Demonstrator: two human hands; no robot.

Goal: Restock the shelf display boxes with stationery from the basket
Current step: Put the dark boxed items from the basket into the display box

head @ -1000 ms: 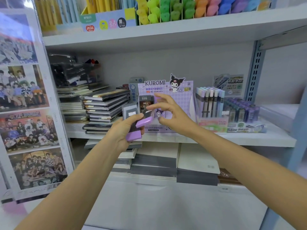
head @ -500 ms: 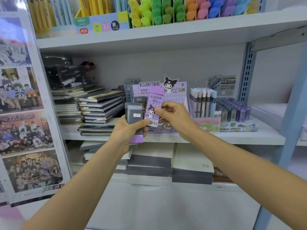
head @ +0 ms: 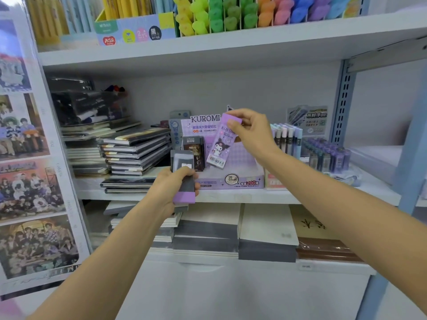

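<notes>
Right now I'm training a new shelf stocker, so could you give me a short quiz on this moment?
1. True or false: the right hand holds nothing.
2. What does the left hand grip? A) a stack of packs B) a single notebook C) a highlighter
3. What lies piled on the shelf just left of the purple display box?

Key
1: false, it pinches one purple pack by its top end.
2: A.
3: notebooks.
</notes>
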